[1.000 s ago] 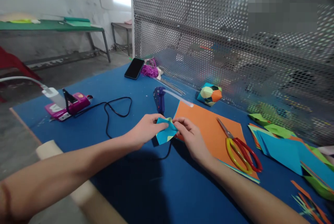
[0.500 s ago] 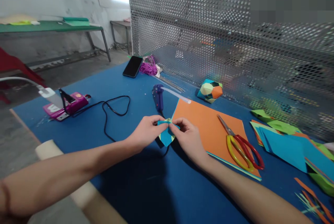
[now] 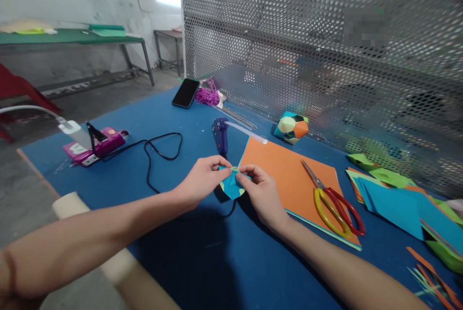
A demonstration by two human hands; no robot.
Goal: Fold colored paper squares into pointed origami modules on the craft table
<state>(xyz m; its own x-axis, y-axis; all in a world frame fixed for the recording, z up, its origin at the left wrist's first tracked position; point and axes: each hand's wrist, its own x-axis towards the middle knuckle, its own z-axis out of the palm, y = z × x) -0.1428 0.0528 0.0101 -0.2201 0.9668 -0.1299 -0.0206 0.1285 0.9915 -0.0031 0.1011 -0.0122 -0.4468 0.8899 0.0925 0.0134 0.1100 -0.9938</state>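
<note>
The left hand point(image 3: 208, 181) and the right hand point(image 3: 263, 193) are coming close together above the blue counter point(image 3: 260, 266), both clamping their fingertips on a small folded paper point(image 3: 232, 189), blue with pale green showing at its edges. It is sitting right between them, and the thumbs are pressing along its upper side.

Just beyond the left hand, a dark blue glue gun point(image 3: 220, 137) is lying with a pale glue stick point(image 3: 249, 132) poking out to the right. Orange sheets point(image 3: 278, 170) are spreading out beside the right hand, and open-handled scissors point(image 3: 323, 189), one grip yellow and one red, are resting across them. Behind the sheets, a many-coloured paper ball point(image 3: 291, 127) is sitting near the perforated metal panel point(image 3: 253, 25). Over on the far side, a phone point(image 3: 185, 93) is lying next to a purple string bundle point(image 3: 207, 94), while a black cord point(image 3: 147, 160) is looping away from a magenta power strip point(image 3: 108, 140).
</note>
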